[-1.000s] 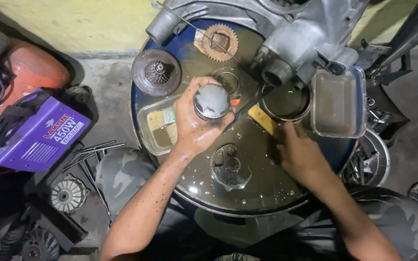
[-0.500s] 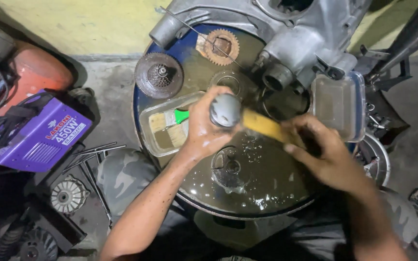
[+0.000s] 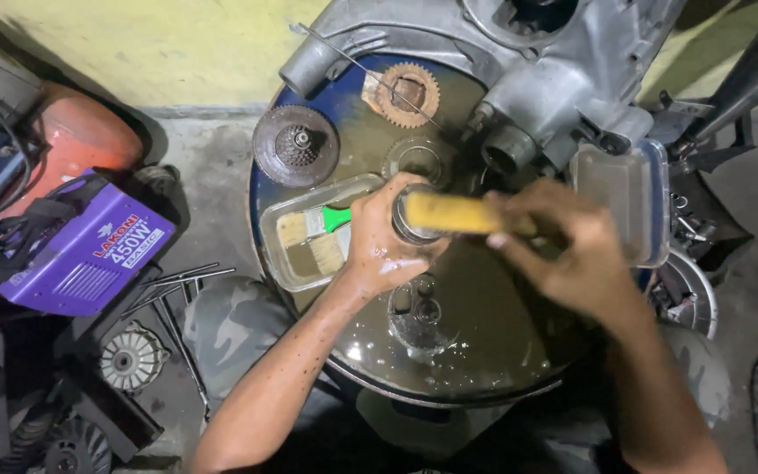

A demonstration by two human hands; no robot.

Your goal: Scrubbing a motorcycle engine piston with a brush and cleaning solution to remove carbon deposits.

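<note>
Your left hand (image 3: 379, 246) wraps a small round metal part (image 3: 410, 219), fingers curled tight around its side, holding it just above the drum top (image 3: 484, 351), near centre. That grip keeps the part's open face turned towards your right, so the brush can get at it. Your right hand (image 3: 572, 254) is closed around the handle of a yellow brush (image 3: 449, 213); the brush lies flat across the part, touching its top, and it is blurred, so I cannot tell exactly where the bristles sit. The drum top is wet and oily, with a clear glass lid or dish (image 3: 418, 316) lying on it just near of your left hand. A shallow tray (image 3: 287, 246) sits left of that hand, touching or almost touching your wrist, with two more brushes in it, one green-handled (image 3: 326, 219); they are parked there within easy reach. On the far side of the drum: a dark clutch-like disc (image 3: 296, 145) far left, a rusty sprocket (image 3: 407, 95) beside it, and a big grey engine casing (image 3: 554, 70) overhanging the far right edge. A clear lidded box (image 3: 625, 206) sits at the right edge, just beyond your right hand. Off the drum on the left floor: a purple welder box (image 3: 81, 250), well apart from the work, and some loose rods (image 3: 177, 281) near it.
</note>
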